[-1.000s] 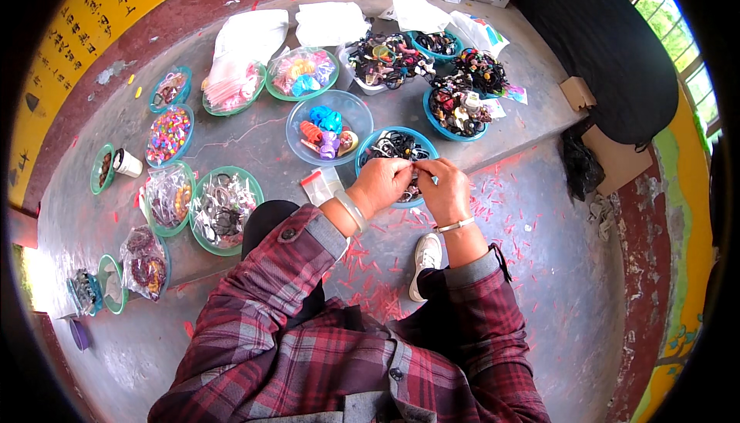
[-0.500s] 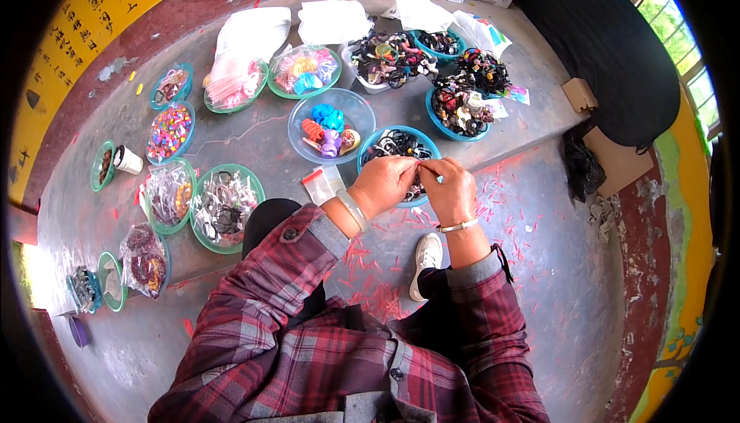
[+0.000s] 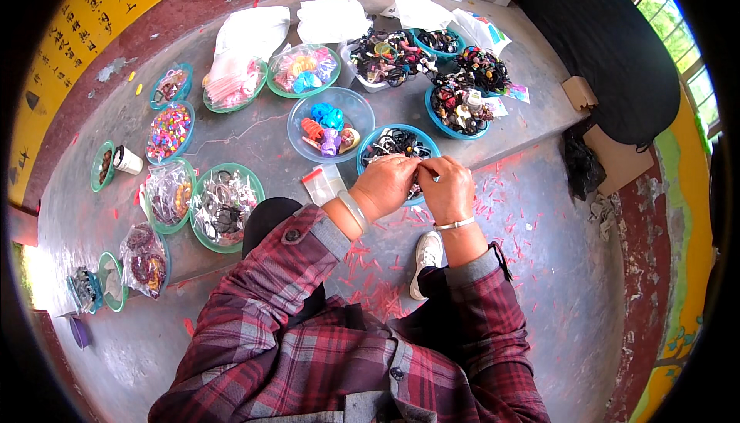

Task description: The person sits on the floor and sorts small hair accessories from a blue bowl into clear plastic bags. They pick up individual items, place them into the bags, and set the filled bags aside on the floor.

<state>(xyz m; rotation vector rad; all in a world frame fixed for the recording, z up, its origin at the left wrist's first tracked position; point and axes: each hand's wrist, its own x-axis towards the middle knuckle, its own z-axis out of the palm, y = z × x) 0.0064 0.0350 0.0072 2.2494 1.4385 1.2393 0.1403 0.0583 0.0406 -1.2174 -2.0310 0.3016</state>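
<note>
My left hand (image 3: 385, 186) and my right hand (image 3: 449, 192) meet at the fingertips, both pinched closed. Whatever sits between the fingers is too small and too covered to make out. Just beyond and below them stands a blue basin (image 3: 401, 134) of dark hair ties, partly hidden by my hands. A clear bluish bowl (image 3: 295, 131) behind it to the left holds orange, blue and purple hair clips. Beside my left wrist lies a small clear plastic bag (image 3: 324, 184).
Further basins of hair ties, beads and wrapped pieces spread over the grey ledge (image 3: 254, 134). White plastic bags (image 3: 254, 31) lie at the back. Red scraps (image 3: 378, 269) litter the floor near my white shoe (image 3: 428, 257). A large black covered object (image 3: 593, 45) stands at the right.
My hands stay together over the blue basin. The right hand's fingers and wrist have shifted very slightly; the basins have not moved.
</note>
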